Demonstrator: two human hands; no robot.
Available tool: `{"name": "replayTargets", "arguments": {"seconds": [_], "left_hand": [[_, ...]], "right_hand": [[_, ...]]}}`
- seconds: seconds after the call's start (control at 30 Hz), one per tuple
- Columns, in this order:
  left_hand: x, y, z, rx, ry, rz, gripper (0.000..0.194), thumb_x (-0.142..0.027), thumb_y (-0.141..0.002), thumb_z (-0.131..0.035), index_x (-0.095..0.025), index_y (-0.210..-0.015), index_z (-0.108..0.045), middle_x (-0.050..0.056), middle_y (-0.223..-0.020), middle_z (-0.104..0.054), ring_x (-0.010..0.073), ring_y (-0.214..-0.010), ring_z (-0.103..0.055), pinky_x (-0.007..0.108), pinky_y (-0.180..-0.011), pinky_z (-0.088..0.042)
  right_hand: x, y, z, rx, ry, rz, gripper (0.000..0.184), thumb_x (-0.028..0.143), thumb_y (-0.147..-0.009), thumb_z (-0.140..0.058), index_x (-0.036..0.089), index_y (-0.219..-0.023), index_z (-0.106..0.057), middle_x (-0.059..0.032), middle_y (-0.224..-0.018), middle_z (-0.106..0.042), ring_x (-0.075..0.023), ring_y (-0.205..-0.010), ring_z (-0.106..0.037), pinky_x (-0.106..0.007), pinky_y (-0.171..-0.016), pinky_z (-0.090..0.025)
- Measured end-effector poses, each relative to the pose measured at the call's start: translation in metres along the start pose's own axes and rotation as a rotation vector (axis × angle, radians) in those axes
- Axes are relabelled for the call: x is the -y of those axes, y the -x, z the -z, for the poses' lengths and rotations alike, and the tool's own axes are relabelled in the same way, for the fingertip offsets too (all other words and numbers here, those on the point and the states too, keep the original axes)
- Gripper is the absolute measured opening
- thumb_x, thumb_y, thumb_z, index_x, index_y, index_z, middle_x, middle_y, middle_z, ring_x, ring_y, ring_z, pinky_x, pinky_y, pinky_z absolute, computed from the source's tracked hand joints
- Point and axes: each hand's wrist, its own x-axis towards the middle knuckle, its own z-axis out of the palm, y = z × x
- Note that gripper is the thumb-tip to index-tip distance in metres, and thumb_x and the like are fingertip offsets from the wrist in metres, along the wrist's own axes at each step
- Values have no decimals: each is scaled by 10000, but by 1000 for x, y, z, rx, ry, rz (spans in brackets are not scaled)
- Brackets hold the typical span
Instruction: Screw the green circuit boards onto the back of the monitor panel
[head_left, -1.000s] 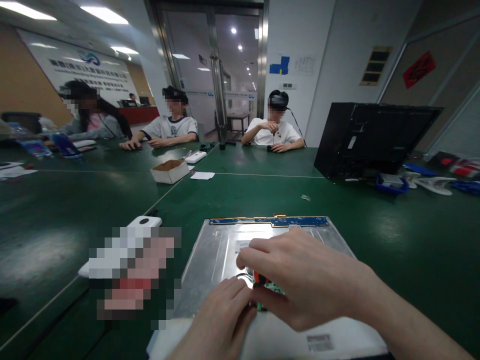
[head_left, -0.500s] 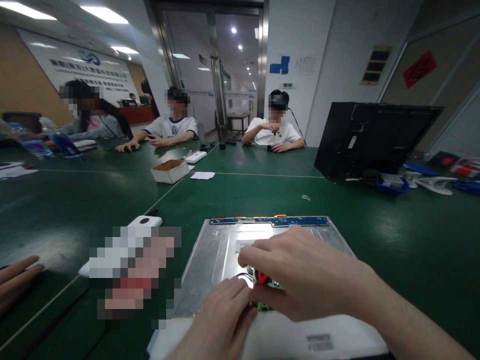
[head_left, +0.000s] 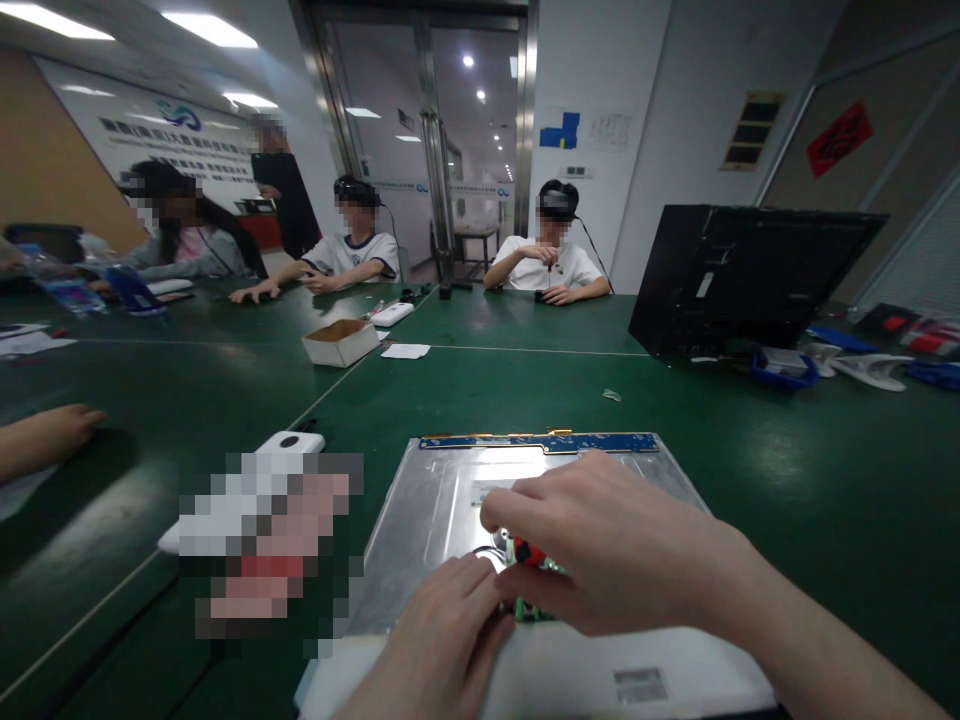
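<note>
A flat silver metal panel [head_left: 435, 500] lies on the green table [head_left: 787, 480] in front of me, with a narrow blue circuit strip [head_left: 540, 441] along its far edge. My right hand [head_left: 607, 545] is curled over a small tool with a red-orange handle [head_left: 527, 551], held upright above a small green circuit board [head_left: 534, 606] on the panel. My left hand [head_left: 442, 640] rests beside it, fingers bent and pressed down at the green board. What lies under the fingers is hidden.
A white device [head_left: 289, 442] lies left of the panel. A small open cardboard box [head_left: 339, 341] and a paper slip [head_left: 405, 351] sit mid-table. A black monitor back [head_left: 739, 275] stands at the right. Another person's hand [head_left: 45, 435] rests at the left edge. Several people sit opposite.
My hands stay almost still on the panel. The other person's hand at the left edge has come in and moved up the table. A standing person has appeared at the back left.
</note>
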Motion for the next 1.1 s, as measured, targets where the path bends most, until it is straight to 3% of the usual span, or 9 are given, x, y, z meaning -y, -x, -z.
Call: {"name": "replayTargets", "arguments": {"seconds": [0.23, 0.5, 0.87, 1.1], "left_hand": [[-3, -4, 2, 36, 8, 6, 224, -116, -916, -429, -209, -1004, -613, 86, -967, -667, 275, -904, -628, 416, -779, -539], [-2, 0, 0, 18, -15, 11, 197, -114, -921, -442, -212, -984, -601, 75, -945, -663, 262, -884, -641, 383, -752, -535], [-4, -2, 2, 39, 24, 14, 208, -121, -921, -423, -205, -980, -604, 79, -959, -667, 261, -905, -632, 400, -784, -531], [-4, -2, 2, 39, -27, 7, 195, -130, -924, -432, -211, -972, -604, 74, -941, -667, 252, -877, -643, 365, -750, -540]], "right_hand": [[0, 2, 0, -9, -15, 36, 111, 222, -852, -576, 208, -943, -515, 15, -834, -642, -122, -600, -467, -273, -492, -221], [0, 0, 1, 14, -9, -14, 112, 246, -901, -589, 197, -992, -546, -5, -879, -695, -142, -658, -555, -292, -520, -223], [0, 3, 0, -5, -15, 34, 137, 224, -833, -583, 207, -946, -507, 7, -849, -630, -126, -613, -469, -277, -496, -233], [0, 2, 0, 6, -8, 24, 132, 214, -846, -576, 207, -965, -518, 9, -859, -652, -132, -626, -511, -285, -498, -237]]}}
